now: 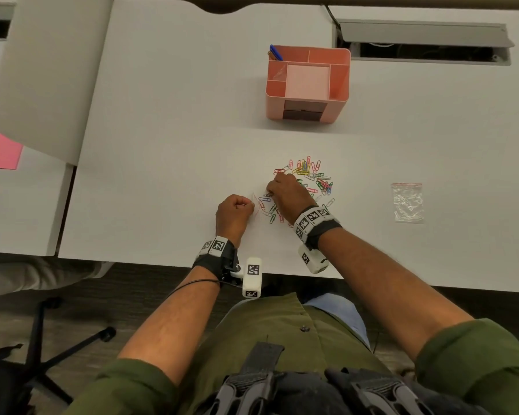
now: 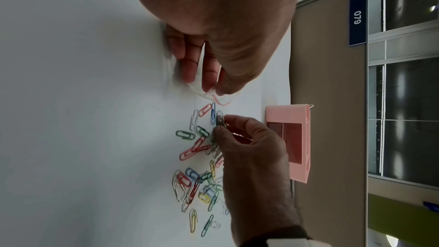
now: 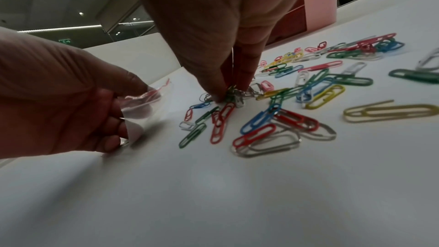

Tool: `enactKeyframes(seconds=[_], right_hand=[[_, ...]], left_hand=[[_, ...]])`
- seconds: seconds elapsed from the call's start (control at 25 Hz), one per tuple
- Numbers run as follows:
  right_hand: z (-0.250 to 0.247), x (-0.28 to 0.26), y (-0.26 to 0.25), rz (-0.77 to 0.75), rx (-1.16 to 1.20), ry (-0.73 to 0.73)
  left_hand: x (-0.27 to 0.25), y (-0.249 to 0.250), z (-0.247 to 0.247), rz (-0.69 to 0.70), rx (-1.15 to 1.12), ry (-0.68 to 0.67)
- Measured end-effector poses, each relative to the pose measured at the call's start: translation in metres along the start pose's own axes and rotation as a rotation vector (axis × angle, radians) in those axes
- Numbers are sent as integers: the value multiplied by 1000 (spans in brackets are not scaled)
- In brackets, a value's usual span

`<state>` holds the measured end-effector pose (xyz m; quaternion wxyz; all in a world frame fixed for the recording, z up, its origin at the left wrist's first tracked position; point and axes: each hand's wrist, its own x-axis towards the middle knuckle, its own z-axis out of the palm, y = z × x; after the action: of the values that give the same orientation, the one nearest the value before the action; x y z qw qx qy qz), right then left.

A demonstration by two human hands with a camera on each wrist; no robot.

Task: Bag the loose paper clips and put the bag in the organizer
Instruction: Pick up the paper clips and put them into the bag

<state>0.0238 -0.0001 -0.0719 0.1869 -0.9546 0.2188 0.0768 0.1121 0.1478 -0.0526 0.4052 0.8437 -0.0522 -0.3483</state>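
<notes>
While a small cluster of paper clips (image 3: pixel 234 93) is pinched between the thumb and fingertips of the right hand (image 1: pixel 288 196), the fingers curled down onto the table (image 1: pixel 162 145), a small clear bag (image 3: pixel 142 104) with a red zip strip is held just beside it by the left hand (image 1: pixel 234 215), whose thumb and curled fingers grip the plastic so that its mouth is turned toward the right hand. Gathering appears to be the step in hand; whether any clips are already inside the bag cannot be told. Next, the pinched cluster would probably need to be lifted and slid into the narrow mouth, which calls for the opening to be held apart. Beyond and to the right of the right hand, the loose pile of coloured clips (image 1: pixel 309 175) is spread flat. Farther right a second clear bag (image 1: pixel 408 202) is seen, well apart. Straight beyond the pile stands the pink organizer (image 1: pixel 307 83), with bare table between. Close behind both wrists runs the table's near edge.
</notes>
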Motion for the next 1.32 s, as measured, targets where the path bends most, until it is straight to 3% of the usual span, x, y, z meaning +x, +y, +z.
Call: enactKeyframes(seconds=[0.28,0.72,0.92,1.12,1.2,1.32], right_hand=[[-19,-3,-1,53,20,-13],[-23,-4,10,182,183,81],[-35,-9,10,376,588,175],[-50,-23,-26,504,1327,-4],[-49,-27,-38,509,1359,2],[-44,-29,-43,474,1168,49]], left_hand=[[-3,5,5,33,132,23],[-4,13,6,11,31,20],[-6,17,7,31,14,18],[-8,20,6,62,-9,10],[-9,21,5,82,-17,0],[-12,21,2,86,-55,-4]])
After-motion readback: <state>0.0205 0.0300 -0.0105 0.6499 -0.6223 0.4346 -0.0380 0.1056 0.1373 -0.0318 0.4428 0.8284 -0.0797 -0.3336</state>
